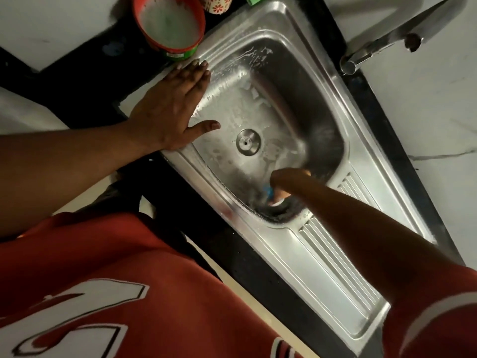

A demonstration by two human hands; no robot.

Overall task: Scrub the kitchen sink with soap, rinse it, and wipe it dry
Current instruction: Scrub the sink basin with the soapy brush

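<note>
A stainless steel sink (pixel 281 42) fills the middle of the head view, its basin streaked with soapy foam around the drain (pixel 248 143). My left hand (pixel 167 104) lies flat on the sink's left rim, fingers straight and thumb spread toward the basin. Down in the near corner of the basin, my right hand (pixel 286 183) grips a blue scrubber (pixel 269 193), mostly hidden under the fingers. That hand is blurred.
A red tub of whitish soap (pixel 169 21) stands on the dark counter by the sink's far left corner, next to a patterned cup (pixel 218 3). The chrome tap (pixel 387 40) reaches over the far right rim. The ribbed drainboard (pixel 333 257) lies under my right forearm.
</note>
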